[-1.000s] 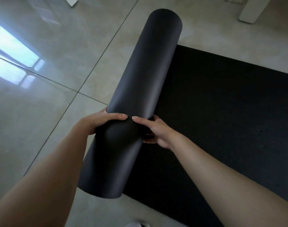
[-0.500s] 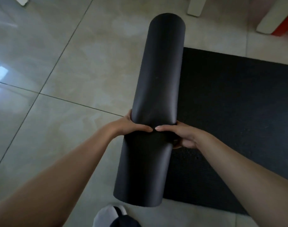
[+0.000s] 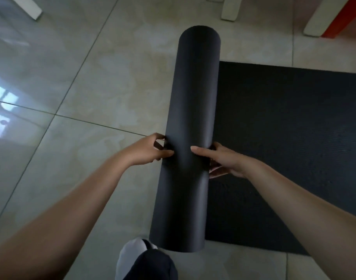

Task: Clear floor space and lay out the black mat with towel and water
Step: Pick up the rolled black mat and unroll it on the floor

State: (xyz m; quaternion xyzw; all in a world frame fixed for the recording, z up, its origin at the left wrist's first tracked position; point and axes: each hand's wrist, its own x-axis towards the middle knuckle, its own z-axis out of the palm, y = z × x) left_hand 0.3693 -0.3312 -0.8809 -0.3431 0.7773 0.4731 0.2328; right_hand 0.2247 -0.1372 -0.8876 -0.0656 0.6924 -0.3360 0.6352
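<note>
The black mat is half unrolled on the tiled floor. Its rolled part (image 3: 193, 110) stands as a thick smooth cylinder running away from me, and its flat textured part (image 3: 284, 138) spreads out to the right. My left hand (image 3: 146, 149) grips the roll's left side, thumb on top and fingers curled under. My right hand (image 3: 219, 160) holds the right side, thumb laid across the top and fingers tucked beneath, between roll and flat mat. No towel or water is in view.
Glossy beige floor tiles (image 3: 72, 98) stretch to the left of the roll. White furniture legs (image 3: 230, 9) and a red-and-white piece (image 3: 326, 19) stand at the top right, another white leg (image 3: 30, 7) at the top left. My knee (image 3: 146, 261) is just below the roll's near end.
The roll has swung from a slant to nearly straight away from me. My thumbs, which met on top, have moved apart to the roll's sides. The view shifted right, showing more furniture.
</note>
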